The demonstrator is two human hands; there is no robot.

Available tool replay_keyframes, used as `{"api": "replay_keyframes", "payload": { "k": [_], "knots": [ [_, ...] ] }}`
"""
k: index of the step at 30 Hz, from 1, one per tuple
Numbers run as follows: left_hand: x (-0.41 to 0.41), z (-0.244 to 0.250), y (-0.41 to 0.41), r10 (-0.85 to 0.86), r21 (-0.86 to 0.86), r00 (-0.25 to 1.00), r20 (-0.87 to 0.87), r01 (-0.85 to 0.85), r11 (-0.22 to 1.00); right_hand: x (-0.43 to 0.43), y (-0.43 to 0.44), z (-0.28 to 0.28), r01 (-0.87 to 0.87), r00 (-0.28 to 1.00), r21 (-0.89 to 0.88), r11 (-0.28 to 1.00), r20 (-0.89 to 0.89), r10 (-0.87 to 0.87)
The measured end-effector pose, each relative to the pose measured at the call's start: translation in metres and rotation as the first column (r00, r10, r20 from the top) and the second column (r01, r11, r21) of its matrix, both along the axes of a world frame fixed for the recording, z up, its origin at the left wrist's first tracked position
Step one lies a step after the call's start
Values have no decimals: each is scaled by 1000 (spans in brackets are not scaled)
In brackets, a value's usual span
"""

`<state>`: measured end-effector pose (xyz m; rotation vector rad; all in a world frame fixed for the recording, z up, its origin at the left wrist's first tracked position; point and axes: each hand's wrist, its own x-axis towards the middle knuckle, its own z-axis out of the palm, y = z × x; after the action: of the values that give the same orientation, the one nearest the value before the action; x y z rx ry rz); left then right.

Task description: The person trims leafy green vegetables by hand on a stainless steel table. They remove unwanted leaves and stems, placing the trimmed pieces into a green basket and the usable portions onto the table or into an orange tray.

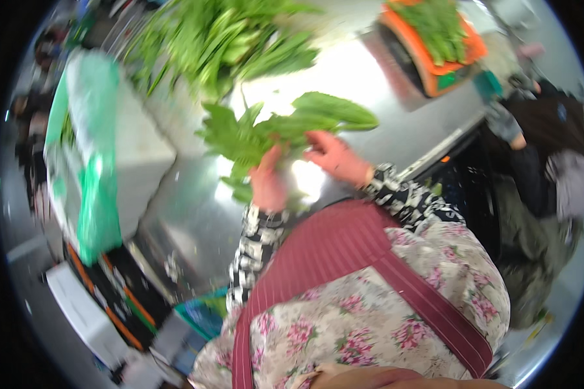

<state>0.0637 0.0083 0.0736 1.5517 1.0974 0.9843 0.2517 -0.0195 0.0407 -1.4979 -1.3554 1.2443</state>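
Observation:
A loose bunch of long green leaves (292,124) with toothed edges lies across the middle of the metal table (194,214). My left hand (269,180) grips the near side of this bunch, thumb up against the leaves. Just to the right, my right hand (338,158) hovers at the bunch's near edge with its fingers apart; whether the fingertips touch a leaf is blurred. Beyond both hands spreads a large heap of the same kind of leafy greens (224,44).
An orange scale (433,82) bearing a bundle of greens (435,34) stands at the far right. On the left is a white foam box (143,150) with a green plastic bag (100,209) over its side. Another person (545,131) is beyond the table's right edge.

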Motion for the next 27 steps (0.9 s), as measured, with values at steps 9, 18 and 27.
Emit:
{"api": "replay_keyframes", "payload": {
  "k": [9,18,27],
  "knots": [
    [28,-43,-20,-29,-354,825,564,274,894,-24,3,78,-302,863,318,899,492,116],
    [51,23,-24,-240,-410,885,398,406,816,38,19,50,24,911,555,831,330,-246],
    [32,-6,-24,-87,-531,955,284,232,815,251,115,156,95,99,821,563,555,-826]
  ]
}}
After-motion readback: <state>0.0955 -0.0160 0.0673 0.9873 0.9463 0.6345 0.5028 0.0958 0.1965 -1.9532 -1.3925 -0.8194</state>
